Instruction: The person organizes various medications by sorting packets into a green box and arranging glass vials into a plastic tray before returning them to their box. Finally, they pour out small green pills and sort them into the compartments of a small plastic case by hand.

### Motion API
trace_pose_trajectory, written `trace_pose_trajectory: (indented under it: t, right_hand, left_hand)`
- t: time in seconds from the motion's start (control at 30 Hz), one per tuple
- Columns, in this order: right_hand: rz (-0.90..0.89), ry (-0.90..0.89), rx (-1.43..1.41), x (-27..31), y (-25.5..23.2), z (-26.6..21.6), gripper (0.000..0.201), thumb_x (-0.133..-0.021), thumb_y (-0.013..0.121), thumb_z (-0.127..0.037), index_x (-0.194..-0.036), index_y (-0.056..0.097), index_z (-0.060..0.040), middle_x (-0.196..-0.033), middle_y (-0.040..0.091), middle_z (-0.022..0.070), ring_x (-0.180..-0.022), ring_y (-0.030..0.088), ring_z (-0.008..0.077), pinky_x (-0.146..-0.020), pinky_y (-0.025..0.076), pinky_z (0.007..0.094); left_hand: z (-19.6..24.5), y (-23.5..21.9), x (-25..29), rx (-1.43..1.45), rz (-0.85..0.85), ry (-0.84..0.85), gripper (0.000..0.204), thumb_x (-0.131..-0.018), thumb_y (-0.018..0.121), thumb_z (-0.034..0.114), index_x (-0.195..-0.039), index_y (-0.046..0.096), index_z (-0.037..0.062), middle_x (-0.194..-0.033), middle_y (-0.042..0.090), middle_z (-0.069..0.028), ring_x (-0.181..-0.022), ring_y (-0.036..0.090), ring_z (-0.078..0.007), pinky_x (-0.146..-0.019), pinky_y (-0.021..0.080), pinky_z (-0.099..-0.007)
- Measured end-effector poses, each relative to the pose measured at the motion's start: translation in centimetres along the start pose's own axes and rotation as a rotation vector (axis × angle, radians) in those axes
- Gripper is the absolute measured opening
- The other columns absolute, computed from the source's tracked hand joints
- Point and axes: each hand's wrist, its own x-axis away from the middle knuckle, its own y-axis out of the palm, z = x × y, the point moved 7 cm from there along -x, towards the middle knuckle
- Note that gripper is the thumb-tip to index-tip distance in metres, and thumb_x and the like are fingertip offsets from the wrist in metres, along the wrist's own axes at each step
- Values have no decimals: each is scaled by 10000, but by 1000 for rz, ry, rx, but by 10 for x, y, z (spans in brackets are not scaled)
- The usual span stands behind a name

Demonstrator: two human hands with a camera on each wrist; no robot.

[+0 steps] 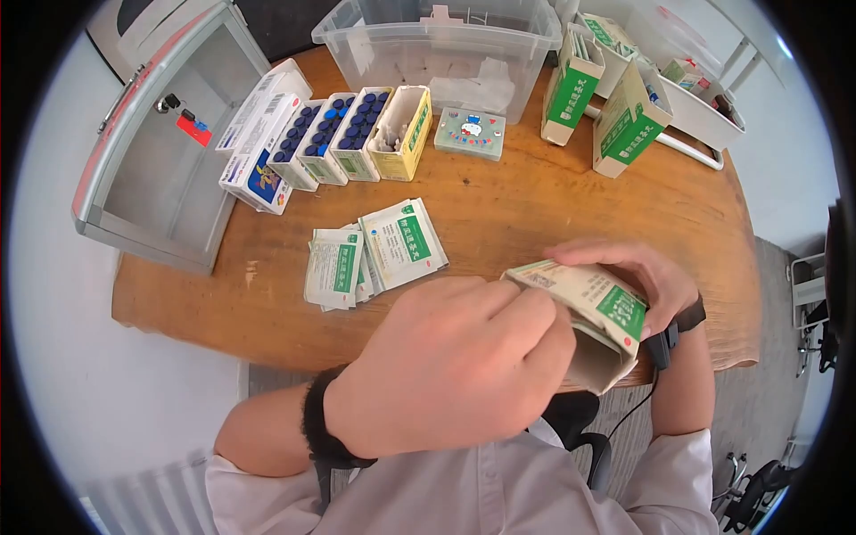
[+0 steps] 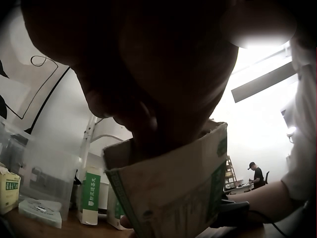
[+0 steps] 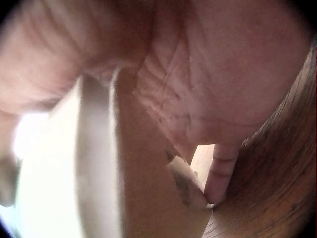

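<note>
My right hand [image 1: 655, 276] grips a white and green cardboard medicine box [image 1: 588, 290] near the front of the wooden table. The box is tilted, with its torn-edged mouth towards me. At that mouth is my left hand [image 1: 455, 357], back upward and fingers bent. In the left wrist view its fingers reach down inside the box [image 2: 173, 191], so the fingertips are hidden and I cannot tell what they hold. In the right wrist view the palm [image 3: 198, 74] lies along the box's side. Several flat white and green sachets [image 1: 403, 245] lie overlapping left of the box.
Boxes of blue-capped vials [image 1: 364, 120] and a yellow box [image 1: 415, 138] stand behind the sachets. A clear cabinet [image 1: 169, 134] is at left, a clear plastic bin [image 1: 437, 58] behind. A small decorated case [image 1: 470, 134] sits mid-table; two upright green-white boxes [image 1: 629, 125] stand back right.
</note>
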Motion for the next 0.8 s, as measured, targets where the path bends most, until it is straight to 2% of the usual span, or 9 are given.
trace_pose_trajectory:
  t: [0.07,0.23,0.47,0.53,0.57,0.63,0.73,0.77,0.8]
  right_hand:
    - [41,2,-69,1,-1,3,1212,-541,1019,-322,-1594,564,70,-1684,518,247,-1551,506,332,-1309,328,429]
    - [6,2,25,1,-2,1,1214,-538,1024,-336,-1589,571,70,-1679,524,248,-1553,504,333,-1310,325,431]
    - [4,-20,55,0,-4,0,1221,-555,1025,-401,-1594,573,55,-1666,543,242,-1536,520,343,-1298,344,440]
    - [-22,-35,100,-1,-5,0,1226,-553,1025,-417,-1593,575,51,-1663,549,240,-1532,522,347,-1292,350,443]
    - [-40,-52,144,-2,-5,0,1230,-552,1025,-432,-1593,577,47,-1659,555,237,-1529,524,351,-1287,356,447]
    - [-61,-45,211,-2,-2,-2,1237,-548,1024,-444,-1592,577,46,-1656,559,238,-1528,525,354,-1283,360,449]
    - [-92,-37,273,-2,-1,-3,1259,-524,1032,-426,-1598,571,42,-1659,555,230,-1525,526,339,-1284,358,439]
    - [-29,-2,169,0,-3,0,1269,-511,1036,-393,-1606,563,39,-1661,553,221,-1523,527,328,-1289,350,432]
    - [39,32,63,3,-5,5,1280,-498,1040,-361,-1614,556,37,-1662,551,212,-1521,527,318,-1293,342,425]
  left_hand:
    - [1,-2,-1,12,73,14,205,-752,765,129,-928,719,34,-768,527,-24,-637,608,-180,-539,460,-352]
    - [7,17,-1,-39,-205,15,210,-778,741,151,-942,723,21,-799,555,-21,-662,616,-172,-553,481,-339]
    - [19,9,1,33,-160,93,236,-820,731,153,-1018,739,23,-877,654,-43,-693,655,-174,-550,503,-327]
    - [15,23,4,60,-337,-13,284,-872,722,163,-1119,756,26,-919,696,-48,-698,682,-174,-552,520,-323]
    - [15,22,3,49,-338,-22,284,-872,722,163,-1119,756,26,-919,696,-48,-698,682,-174,-552,520,-323]
    - [15,33,8,121,-545,-35,318,-910,704,169,-1194,762,38,-901,692,-47,-700,706,-183,-562,535,-330]
    - [20,18,11,204,-390,66,307,-906,744,192,-1178,778,55,-928,718,-63,-698,710,-196,-581,552,-335]
    - [15,13,16,196,-397,64,307,-906,744,192,-1178,778,55,-928,718,-63,-698,710,-196,-581,552,-335]
    - [6,-8,20,215,-234,40,305,-892,783,201,-1159,780,54,-960,735,-76,-697,709,-214,-596,560,-346]
